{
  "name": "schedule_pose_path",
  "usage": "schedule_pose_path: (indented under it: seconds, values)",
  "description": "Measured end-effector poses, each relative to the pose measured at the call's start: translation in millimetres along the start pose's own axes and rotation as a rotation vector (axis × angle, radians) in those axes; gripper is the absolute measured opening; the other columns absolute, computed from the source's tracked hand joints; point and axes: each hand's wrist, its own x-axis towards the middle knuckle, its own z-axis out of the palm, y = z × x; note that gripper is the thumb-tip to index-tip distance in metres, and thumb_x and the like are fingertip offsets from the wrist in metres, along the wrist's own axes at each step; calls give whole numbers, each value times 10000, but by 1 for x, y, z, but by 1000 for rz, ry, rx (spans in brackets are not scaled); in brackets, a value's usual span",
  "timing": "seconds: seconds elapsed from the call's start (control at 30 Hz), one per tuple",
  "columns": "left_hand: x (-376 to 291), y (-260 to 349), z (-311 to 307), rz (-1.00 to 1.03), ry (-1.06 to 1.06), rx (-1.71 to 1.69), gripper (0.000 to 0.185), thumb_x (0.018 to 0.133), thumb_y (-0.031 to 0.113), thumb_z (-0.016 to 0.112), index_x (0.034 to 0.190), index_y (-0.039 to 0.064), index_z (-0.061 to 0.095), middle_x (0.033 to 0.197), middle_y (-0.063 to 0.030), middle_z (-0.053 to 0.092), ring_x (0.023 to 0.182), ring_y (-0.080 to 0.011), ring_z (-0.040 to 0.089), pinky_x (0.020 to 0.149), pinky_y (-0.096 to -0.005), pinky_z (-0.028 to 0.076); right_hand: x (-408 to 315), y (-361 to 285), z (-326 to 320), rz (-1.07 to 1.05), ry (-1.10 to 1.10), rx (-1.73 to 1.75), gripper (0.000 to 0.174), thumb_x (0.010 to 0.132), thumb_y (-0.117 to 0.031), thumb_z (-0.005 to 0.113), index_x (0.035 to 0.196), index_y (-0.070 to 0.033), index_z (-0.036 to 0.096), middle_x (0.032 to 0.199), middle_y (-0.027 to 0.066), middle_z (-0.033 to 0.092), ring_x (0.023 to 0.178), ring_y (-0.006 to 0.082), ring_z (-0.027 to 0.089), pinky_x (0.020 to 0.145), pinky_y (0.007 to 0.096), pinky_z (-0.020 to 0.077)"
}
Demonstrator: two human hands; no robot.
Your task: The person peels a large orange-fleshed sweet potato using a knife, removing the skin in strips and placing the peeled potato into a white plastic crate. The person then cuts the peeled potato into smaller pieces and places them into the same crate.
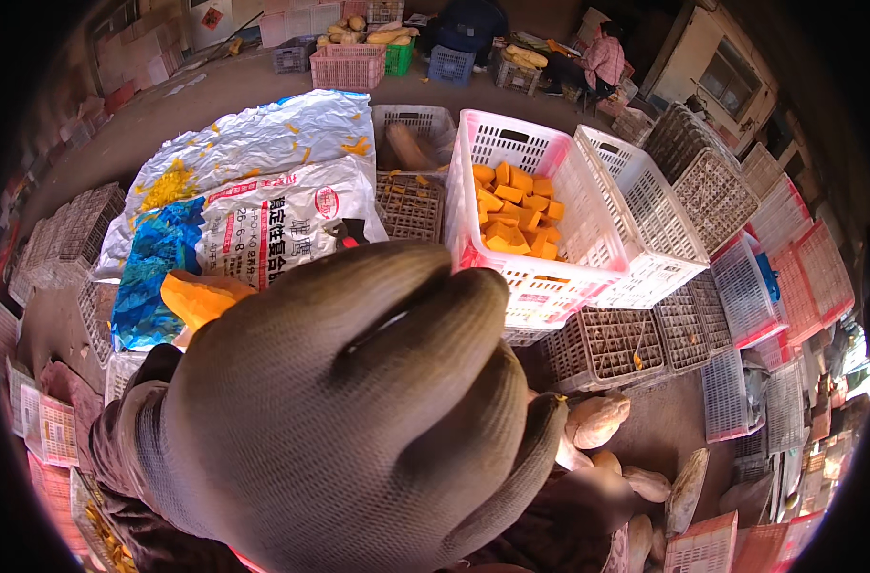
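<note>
A grey-brown knit-gloved hand, apparently my left hand (356,415), fills the middle close to the lens, its fingers toward the upper right. Whether it holds anything is hidden. My right hand is not in view. Partly covered by the glove, an orange pumpkin piece (202,297) lies on printed plastic sacks (284,215). Orange peel shavings (168,188) are scattered over the sacks' upper part. A black and red thing (347,233) shows just above the glove. To the right, a white and pink plastic crate (578,222) contains cut orange pumpkin chunks (517,211).
White crates (657,236) and stacked mesh crates (621,344) stand at the right. Whole pale pumpkins (600,419) lie on the floor at lower right. Farther back are crates of pumpkins (347,68) and a seated person in a pink top (603,61).
</note>
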Motion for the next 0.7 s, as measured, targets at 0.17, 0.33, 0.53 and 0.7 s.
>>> schedule_pose_path:
  seconds: [0.17,0.33,0.53,0.7]
  values:
    - [-8,-3,-15,-34,-80,54,274,706,102,777,969,129,707,987,-64,633,917,-269,698,722,-379,614,30,-42,10,-107,73,89,305,964,-318,575,1173,-125,685,1085,196,710,1021,401,682,877,512,538]
    - [-2,-4,-3,-6,-1,-2,274,720,90,765,987,113,706,1003,-75,640,922,-272,698,734,-376,611,-6,-19,-6,-24,154,8,299,961,-313,582,1175,-132,686,1087,195,709,1024,399,683,877,512,539]
    - [-5,-12,-3,-3,-33,17,275,737,74,750,1008,93,705,1023,-87,649,929,-275,698,749,-373,606,-3,-19,-5,-22,182,16,293,957,-308,591,1177,-139,688,1090,194,709,1027,395,683,877,513,540]
    - [0,-14,-9,41,-53,35,276,752,62,737,1025,77,704,1040,-98,656,935,-278,698,761,-371,602,-1,-23,-8,-38,193,25,289,954,-304,599,1179,-146,689,1093,193,708,1030,393,684,877,513,541]
